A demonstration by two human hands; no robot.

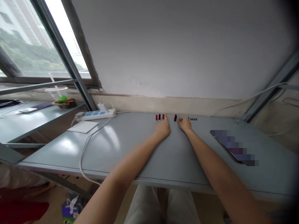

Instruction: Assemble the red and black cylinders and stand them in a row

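My left hand (163,127) rests near the back of the grey table, one finger stretched out right beside a small red cylinder (163,116); whether they touch I cannot tell. Its other fingers are largely hidden. Left of that piece stand a small black cylinder (159,116) and another red cylinder (156,117). Between my hands is a black piece (175,119) with red showing at its top. Just right of it, my right hand (185,124) is closed, its fingertips pinched together; what they hold, if anything, is too small to make out.
Several small dark pieces (193,119) line up right of my right hand. A phone-like slab (233,147), partly pixelated, lies at right. At left are a white power strip (97,114), a flat white box (83,127) and a cable (81,155) hanging over the table's front edge.
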